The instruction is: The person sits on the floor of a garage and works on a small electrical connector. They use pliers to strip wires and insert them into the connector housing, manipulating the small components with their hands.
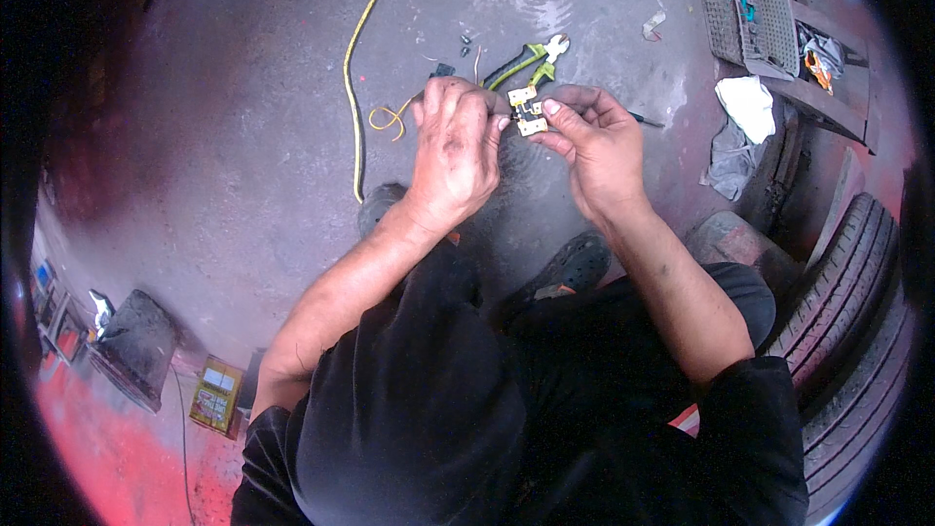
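Note:
My left hand (456, 148) and my right hand (596, 141) meet in front of me over a grey concrete floor (243, 136). Between their fingertips they pinch a small brass and white electrical part (527, 110) with several metal tabs. A thin dark tool shaft (645, 121) sticks out to the right from behind my right hand. A yellow cable end (388, 118) curls just left of my left hand. Green-handled pliers (526, 60) lie on the floor right behind the hands.
A long yellow cable (356, 49) runs across the floor to the top. A white rag (748, 102) and a metal grate (740, 2) sit at the right, with a tyre (857, 282) beside my right arm. A dark block (136, 346) and small box (216, 394) lie at the lower left.

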Tool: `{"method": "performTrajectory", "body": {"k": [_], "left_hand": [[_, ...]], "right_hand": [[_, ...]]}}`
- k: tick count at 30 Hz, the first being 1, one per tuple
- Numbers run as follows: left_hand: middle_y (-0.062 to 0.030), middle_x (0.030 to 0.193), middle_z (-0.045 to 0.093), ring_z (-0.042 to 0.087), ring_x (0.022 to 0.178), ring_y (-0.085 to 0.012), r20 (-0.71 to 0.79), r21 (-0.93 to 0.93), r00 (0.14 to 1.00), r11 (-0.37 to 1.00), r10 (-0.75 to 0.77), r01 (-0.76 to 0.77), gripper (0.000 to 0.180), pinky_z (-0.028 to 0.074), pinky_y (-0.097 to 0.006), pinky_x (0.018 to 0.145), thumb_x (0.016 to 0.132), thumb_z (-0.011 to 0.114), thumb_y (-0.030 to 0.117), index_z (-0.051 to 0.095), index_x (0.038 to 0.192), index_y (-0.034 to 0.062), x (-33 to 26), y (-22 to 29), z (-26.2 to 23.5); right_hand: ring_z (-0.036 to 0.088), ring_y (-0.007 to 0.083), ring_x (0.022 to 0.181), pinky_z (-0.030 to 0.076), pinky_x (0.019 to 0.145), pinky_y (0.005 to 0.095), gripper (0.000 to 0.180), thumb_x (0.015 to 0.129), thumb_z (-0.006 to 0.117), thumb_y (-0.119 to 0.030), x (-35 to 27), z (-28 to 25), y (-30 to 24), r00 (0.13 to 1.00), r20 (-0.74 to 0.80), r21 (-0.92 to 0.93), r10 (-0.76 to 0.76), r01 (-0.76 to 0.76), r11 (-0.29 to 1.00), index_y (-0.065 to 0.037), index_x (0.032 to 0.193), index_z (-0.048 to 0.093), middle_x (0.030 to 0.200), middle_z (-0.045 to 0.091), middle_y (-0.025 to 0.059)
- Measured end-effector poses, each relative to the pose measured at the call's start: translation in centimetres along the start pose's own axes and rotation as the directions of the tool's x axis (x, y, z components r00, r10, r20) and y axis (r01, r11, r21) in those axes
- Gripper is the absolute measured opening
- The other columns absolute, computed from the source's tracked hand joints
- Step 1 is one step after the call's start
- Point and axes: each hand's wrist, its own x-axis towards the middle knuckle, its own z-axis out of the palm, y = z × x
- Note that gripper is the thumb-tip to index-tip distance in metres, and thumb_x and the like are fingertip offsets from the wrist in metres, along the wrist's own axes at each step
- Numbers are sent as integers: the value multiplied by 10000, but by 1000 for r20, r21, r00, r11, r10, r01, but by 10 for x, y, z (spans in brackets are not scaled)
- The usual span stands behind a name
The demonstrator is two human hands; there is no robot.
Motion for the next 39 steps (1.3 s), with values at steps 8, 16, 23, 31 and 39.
{"method": "performTrajectory", "body": {"k": [8,16,23,31,39], "left_hand": [[-86,1012,582,505,1035,-307,-47,-19,999,999,28,-29,309,387,-454,877,696,732,33,654,994,65,11,15,-26],[-47,1006,567,509,1038,-275,22,113,985,979,171,-172,323,369,-447,863,653,778,72,689,963,93,13,15,-26],[-66,968,582,528,1014,-279,39,70,987,985,153,-156,259,387,-434,834,710,749,45,655,951,55,11,12,-19],[-126,1055,621,587,1013,-310,83,-77,996,996,43,-37,349,432,-436,895,761,729,38,605,1087,27,5,16,-20],[-101,870,691,656,835,-281,171,-184,981,975,-93,125,134,489,-384,808,801,724,67,687,925,32,8,4,-31]], "right_hand": [[675,181,848,610,736,309,133,891,658,8,-1,-2,4,999,25,-28,-48,49,998,41,1004,596,950,659,110],[669,168,839,609,736,304,121,894,648,16,-3,-1,2,997,43,-38,-71,73,997,39,1001,596,956,661,106],[667,166,837,610,713,299,120,892,647,21,-5,0,0,996,42,-48,-77,79,996,44,997,595,946,657,104],[679,198,838,622,721,322,144,887,659,14,-2,-3,-3,1000,27,32,-4,3,999,53,1006,587,953,656,128],[679,204,845,623,742,328,148,892,658,12,-2,-1,-2,998,58,43,3,-6,999,55,1008,579,963,653,136]]}}
